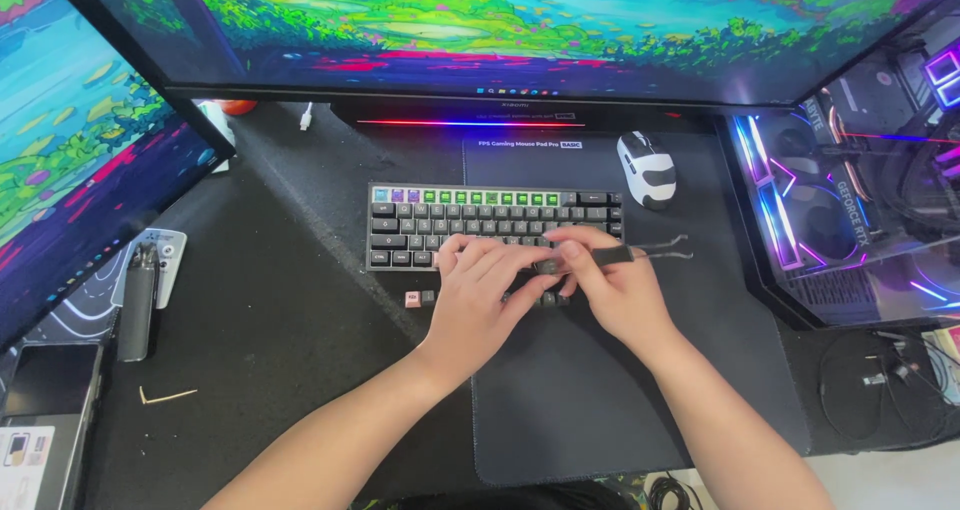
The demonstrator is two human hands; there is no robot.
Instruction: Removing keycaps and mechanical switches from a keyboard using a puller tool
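Right hand pinches the keycap puller, lying left-right, wire prongs pointing right; left hand pinches a keycap.

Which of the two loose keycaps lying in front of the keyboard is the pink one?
The left keycap is the pink one. Its neighbour, the right keycap, is dark grey and lies nearer to the left hand.

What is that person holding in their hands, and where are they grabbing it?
The right hand pinches a wire keycap puller by its dark handle end. The left hand rests on the keyboard; whether it holds anything cannot be told.
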